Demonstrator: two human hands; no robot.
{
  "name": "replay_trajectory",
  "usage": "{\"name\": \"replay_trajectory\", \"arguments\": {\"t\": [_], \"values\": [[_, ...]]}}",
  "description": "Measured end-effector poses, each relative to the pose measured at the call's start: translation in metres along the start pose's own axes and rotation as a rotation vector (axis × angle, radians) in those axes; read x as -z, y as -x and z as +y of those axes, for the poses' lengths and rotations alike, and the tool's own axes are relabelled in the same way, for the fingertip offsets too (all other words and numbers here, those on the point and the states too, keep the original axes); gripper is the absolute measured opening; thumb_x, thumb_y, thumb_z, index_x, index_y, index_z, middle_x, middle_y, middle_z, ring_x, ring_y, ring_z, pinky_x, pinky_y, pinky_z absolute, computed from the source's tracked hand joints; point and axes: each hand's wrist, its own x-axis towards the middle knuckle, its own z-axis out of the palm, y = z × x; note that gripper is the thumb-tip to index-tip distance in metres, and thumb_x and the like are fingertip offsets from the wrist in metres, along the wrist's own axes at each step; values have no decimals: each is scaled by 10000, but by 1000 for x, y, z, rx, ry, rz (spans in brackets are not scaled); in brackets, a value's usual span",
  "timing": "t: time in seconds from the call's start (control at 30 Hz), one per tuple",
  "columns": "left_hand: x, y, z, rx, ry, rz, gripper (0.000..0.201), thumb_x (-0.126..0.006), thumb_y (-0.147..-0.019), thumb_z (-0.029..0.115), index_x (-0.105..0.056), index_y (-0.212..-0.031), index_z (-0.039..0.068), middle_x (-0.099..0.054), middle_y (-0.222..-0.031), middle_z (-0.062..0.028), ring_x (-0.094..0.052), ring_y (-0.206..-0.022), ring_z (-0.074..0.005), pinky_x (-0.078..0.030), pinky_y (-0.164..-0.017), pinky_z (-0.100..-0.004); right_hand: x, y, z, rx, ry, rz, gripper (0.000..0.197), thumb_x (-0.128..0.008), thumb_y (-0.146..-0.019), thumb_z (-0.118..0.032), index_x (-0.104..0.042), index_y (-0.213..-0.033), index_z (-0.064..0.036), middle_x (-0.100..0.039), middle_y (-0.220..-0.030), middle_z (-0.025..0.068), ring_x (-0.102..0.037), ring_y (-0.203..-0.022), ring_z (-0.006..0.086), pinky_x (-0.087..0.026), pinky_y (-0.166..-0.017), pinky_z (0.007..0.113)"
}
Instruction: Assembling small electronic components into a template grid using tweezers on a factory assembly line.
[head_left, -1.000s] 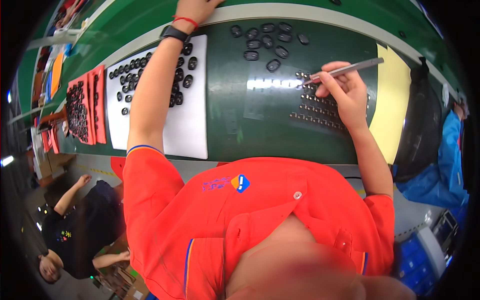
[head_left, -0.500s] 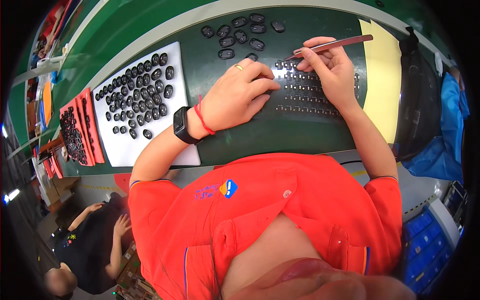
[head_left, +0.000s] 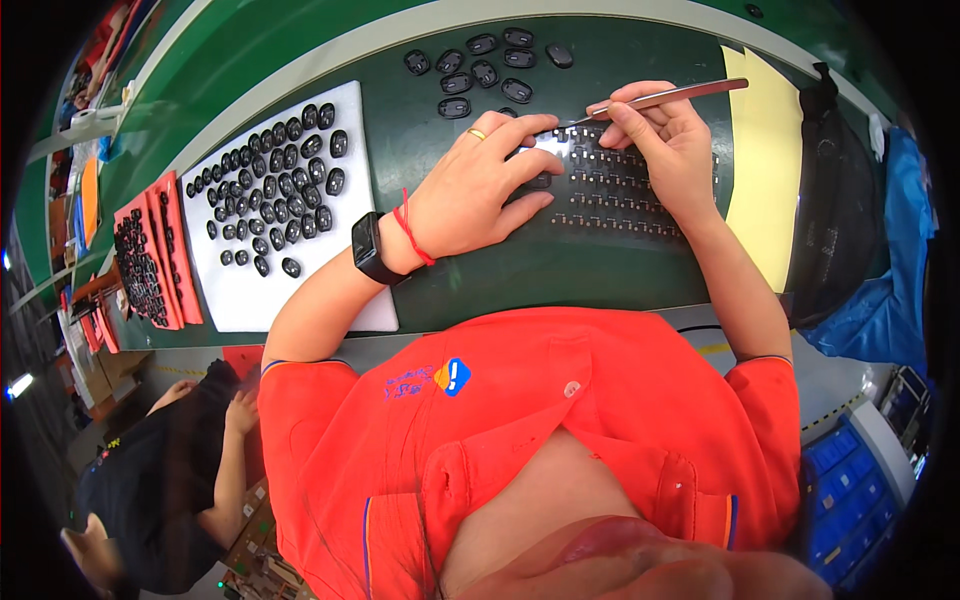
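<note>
My right hand (head_left: 665,140) pinches a pair of reddish-brown tweezers (head_left: 690,91). The tweezers' tip points left, at the upper left end of a grid of small metal-tipped parts (head_left: 620,180) laid in rows. Just left of that grid, my left hand (head_left: 480,185) curls its fingers, with the index fingertip close to the tweezers' tip. A black oval shell (head_left: 540,181) shows between its lower fingers and thumb, mostly covered by the hand. Beyond the left hand lie several loose black oval shells (head_left: 485,73), one of them partly hidden by the fingers.
A white foam sheet (head_left: 350,280) with rows of black oval shells lies on the green table (head_left: 470,290) at left. Red trays (head_left: 170,260) of dark parts stand farther left. Yellow sheets (head_left: 765,170) and a black bag (head_left: 840,200) are at right. Another person (head_left: 150,480) sits lower left.
My left index finger has reached out toward the tweezers' tip, and a black shell now shows between the left fingers. The right hand and tweezers have shifted slightly nearer to me.
</note>
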Motion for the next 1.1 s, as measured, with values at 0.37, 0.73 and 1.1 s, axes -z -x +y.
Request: {"name": "replay_trajectory", "arguments": {"t": [0.37, 0.73, 1.1], "values": [[-1, 2, -1, -28, -48, 9, 301, -701, -693, 89, -591, -974, 85, -507, -1214, -111, -497, -952, -290, -431, -832, -371, -3, 2, -1, 3, 17, 19, 188, -556, -894, -81, -511, -1055, 5, -642, -920, 125, -606, -713, 105, -490, -653, 215], [-1, 2, -4, -32, -47, 26, 307, -702, -696, 131, -569, -969, 84, -523, -1159, -119, -501, -973, -285, -431, -836, -370, 5, -1, -5, -25, -76, 22, 174, -551, -895, -83, -520, -1032, 20, -645, -918, 159, -606, -699, 125, -491, -667, 228], [6, 9, -9, 11, -4, 8, 314, -743, -663, 160, -617, -941, 87, -518, -885, -49, -525, -848, -240, -430, -737, -337, -1, 8, -11, -63, -125, -75, 187, -535, -904, -93, -502, -1050, 20, -642, -884, 149, -642, -763, 164, -514, -684, 255]]}}
